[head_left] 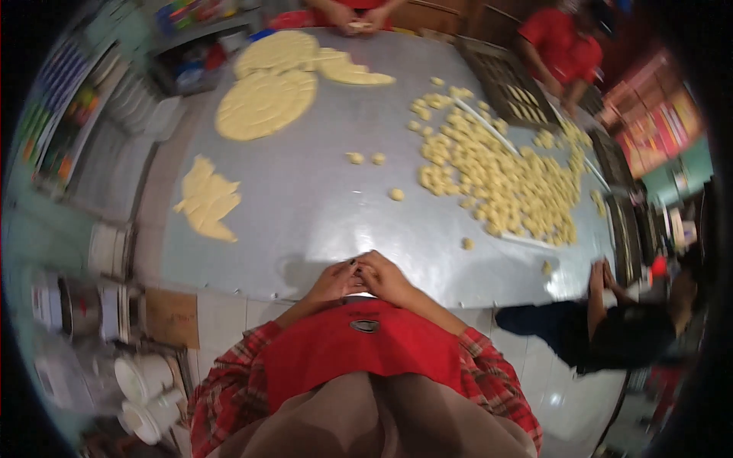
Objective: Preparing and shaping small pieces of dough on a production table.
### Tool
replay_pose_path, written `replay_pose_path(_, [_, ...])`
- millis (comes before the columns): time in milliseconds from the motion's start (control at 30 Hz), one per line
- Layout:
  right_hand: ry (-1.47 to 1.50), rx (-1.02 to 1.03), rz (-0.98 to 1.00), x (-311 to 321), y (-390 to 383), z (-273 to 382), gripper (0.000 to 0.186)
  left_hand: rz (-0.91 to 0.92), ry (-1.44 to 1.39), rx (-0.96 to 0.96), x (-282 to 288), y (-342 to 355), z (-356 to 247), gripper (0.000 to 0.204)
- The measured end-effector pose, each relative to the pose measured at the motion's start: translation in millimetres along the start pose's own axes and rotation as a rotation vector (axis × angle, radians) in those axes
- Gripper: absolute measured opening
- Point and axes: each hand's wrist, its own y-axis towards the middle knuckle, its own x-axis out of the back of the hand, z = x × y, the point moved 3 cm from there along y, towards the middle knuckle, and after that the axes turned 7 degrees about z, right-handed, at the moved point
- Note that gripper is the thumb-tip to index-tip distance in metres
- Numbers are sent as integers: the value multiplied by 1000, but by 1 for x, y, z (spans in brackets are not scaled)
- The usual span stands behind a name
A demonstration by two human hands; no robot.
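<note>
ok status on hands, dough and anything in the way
Left hand and right hand together, grip unclear. Dough balls heaped right; flat dough left. Loose balls ahead, apart from hands.

silver-grey surface [321,195], pale yellow dough sheets [266,105], yellow dough balls [527,200], bright red apron [412,343], red plaid sleeves [225,370] with pale and dark lines, dark tray [489,72], co-worker's red shirt [548,44], white buckets [142,379], brown cardboard [171,314]

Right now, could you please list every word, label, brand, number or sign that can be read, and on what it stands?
None can be read clearly.
Red apron: small dark print above an emblem, too small to read.
Brown cardboard at lower left: short dark writing, too blurred.
Red panel at right: pale marks, too blurred to read.
</note>
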Motion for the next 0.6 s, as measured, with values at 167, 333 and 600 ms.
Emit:
replay_pose_path(167, [-282,-359,-220,173,0,-96,22,-435,1081,-187,59,-74,-88,27])
replay_pose_path(333, [-1067,-168,-868,383,-3,-46,41,-1243,1407,-364,135,-164,-177,29])
replay_pose_path(600, [-870,205,-365,121,84,-46,48,-1650,1444,28,183,-133,-228,48])
